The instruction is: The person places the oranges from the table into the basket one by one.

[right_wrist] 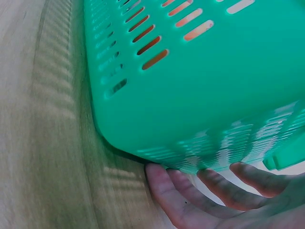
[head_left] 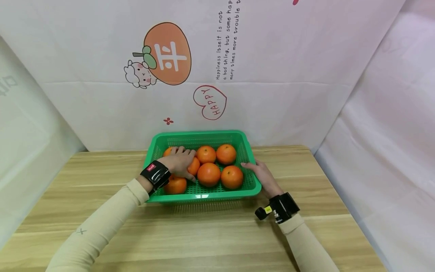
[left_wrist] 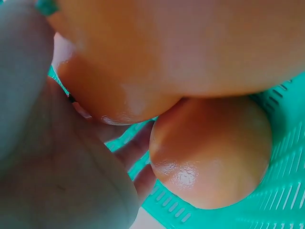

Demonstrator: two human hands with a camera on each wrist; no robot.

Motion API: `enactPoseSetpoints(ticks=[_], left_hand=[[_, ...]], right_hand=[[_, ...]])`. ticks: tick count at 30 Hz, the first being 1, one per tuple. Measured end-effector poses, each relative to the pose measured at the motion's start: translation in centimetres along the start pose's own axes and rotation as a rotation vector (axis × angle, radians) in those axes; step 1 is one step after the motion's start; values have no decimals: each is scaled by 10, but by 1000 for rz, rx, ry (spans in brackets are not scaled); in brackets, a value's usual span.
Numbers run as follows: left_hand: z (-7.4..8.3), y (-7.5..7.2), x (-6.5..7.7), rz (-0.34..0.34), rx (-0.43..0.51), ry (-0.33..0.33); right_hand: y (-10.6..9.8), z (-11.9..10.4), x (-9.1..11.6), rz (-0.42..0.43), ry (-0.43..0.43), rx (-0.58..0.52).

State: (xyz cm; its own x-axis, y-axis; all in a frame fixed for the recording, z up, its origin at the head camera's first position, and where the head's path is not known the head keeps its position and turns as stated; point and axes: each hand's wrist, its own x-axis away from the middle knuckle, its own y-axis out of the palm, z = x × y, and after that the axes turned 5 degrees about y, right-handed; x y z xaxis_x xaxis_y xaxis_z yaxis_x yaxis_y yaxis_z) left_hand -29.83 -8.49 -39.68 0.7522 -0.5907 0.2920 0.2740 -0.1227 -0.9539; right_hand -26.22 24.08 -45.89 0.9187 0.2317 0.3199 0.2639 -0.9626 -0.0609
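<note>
A green plastic basket [head_left: 204,196] with slotted walls stands on the wooden table and holds several oranges [head_left: 209,174]. My left hand [head_left: 178,164] reaches into its left part, palm down, fingers and thumb around an orange [head_left: 193,166] that is partly hidden beneath it. In the left wrist view, fingertips come up against another orange [left_wrist: 214,157] beside the basket wall. At the right end, my right hand [head_left: 266,177] grips the basket, thumb over the rim. The right wrist view shows its fingers [right_wrist: 228,188] against the outside wall, low near the table.
The wooden table [head_left: 210,238] extends in front of the basket and to both sides. Behind the basket hangs a white printed cloth [head_left: 272,102], close to its back rim. White cloth [head_left: 384,151] also hangs at the right side.
</note>
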Motion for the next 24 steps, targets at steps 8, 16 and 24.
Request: enactPoseSetpoints(ticks=[8, 16, 24], left_hand=[[-8, -10, 6, 48, 95, 3], [-29, -32, 17, 340, 157, -51], [-48, -37, 33, 571, 166, -99]], right_hand=[[0, 1, -3, 0, 14, -5], [-4, 3, -7, -3, 13, -9], [-24, -2, -8, -25, -37, 7]])
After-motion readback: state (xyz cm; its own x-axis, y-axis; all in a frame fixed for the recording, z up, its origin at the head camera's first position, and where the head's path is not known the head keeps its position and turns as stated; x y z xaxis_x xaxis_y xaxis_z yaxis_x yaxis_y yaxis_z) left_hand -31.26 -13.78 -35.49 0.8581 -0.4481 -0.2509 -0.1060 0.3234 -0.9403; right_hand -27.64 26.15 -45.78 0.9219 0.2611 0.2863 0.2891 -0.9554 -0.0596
